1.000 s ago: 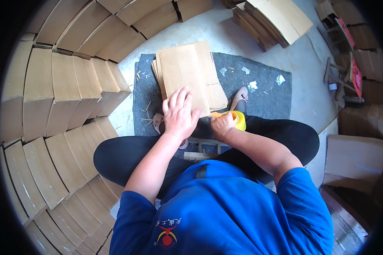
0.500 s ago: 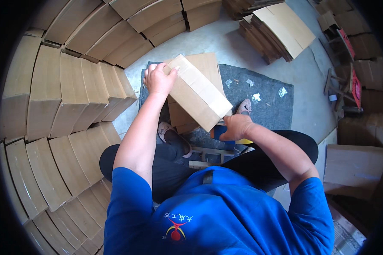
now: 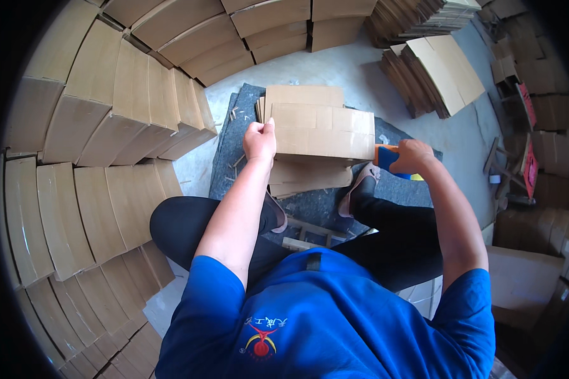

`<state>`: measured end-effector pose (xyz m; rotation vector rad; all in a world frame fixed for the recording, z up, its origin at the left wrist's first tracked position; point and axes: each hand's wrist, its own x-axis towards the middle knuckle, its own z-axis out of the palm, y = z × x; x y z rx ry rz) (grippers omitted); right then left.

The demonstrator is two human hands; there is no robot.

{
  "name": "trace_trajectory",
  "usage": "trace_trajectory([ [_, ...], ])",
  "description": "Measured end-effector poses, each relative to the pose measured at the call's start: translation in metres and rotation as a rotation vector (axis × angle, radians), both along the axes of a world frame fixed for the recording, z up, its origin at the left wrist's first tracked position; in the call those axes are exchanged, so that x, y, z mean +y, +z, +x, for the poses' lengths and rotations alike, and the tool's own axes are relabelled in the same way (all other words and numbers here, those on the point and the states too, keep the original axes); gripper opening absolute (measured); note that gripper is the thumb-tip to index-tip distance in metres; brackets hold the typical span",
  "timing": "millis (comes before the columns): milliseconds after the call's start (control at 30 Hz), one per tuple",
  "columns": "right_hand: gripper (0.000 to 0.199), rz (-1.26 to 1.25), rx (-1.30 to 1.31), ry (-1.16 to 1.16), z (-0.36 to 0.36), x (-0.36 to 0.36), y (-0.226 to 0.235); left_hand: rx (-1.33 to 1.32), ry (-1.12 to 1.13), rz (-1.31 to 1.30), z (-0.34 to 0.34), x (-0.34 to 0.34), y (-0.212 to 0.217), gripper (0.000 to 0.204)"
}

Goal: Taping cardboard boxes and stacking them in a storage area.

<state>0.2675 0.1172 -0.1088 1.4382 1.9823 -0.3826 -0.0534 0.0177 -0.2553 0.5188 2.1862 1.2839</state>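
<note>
A long brown cardboard box point(image 3: 325, 131) lies crosswise in front of me, a seam running along its upper face. My left hand point(image 3: 260, 141) grips the box's left end, thumb on top. At the right end, my right hand point(image 3: 416, 155) is wrapped round a blue, orange and yellow tape dispenser point(image 3: 386, 158), whose orange front touches the box. Flat cardboard pieces point(image 3: 310, 178) lie beneath the box and show beyond it too. The underside of the box and the fingers under it are hidden.
A dark grey mat point(image 3: 226, 151) with scraps lies on the floor around my feet. Rows of stacked boxes point(image 3: 85, 202) wall in the left and far side. Piles of flat cardboard point(image 3: 446, 69) stand at the far right, near a rack with red panels point(image 3: 527, 164).
The box has turned from a diagonal to a nearly level crosswise position. My right hand has moved right and up with the tape dispenser, and my left hand has shifted right and nearer.
</note>
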Motion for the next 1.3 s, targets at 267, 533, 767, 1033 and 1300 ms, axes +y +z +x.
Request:
trace_trajectory([
  [267, 0.060, 0.086, 0.674, -0.348, 0.013, -0.028, 0.099, 0.228, -0.097, 0.112, -0.007, -0.010, 0.021, 0.028],
  [533, 0.074, -0.162, 0.958, -0.189, -0.037, -0.059, 0.088, -1.241, -0.511, 0.271, 0.042, -0.047, 0.119, 0.056],
  [767, 0.072, -0.173, 0.956, -0.156, -0.034, -0.061, 0.074, -1.319, -0.598, 0.257, 0.034, -0.054, 0.116, 0.053],
  [1033, 0.070, -0.261, 0.964, -0.221, -0.049, -0.064, 0.068, -1.398, -0.457, 0.260, 0.041, -0.059, 0.101, 0.023],
  [1300, 0.071, -0.161, 0.845, -0.223, -0.078, -0.038, 0.084, -0.831, -0.267, 0.142, -0.045, -0.021, 0.098, 0.011],
])
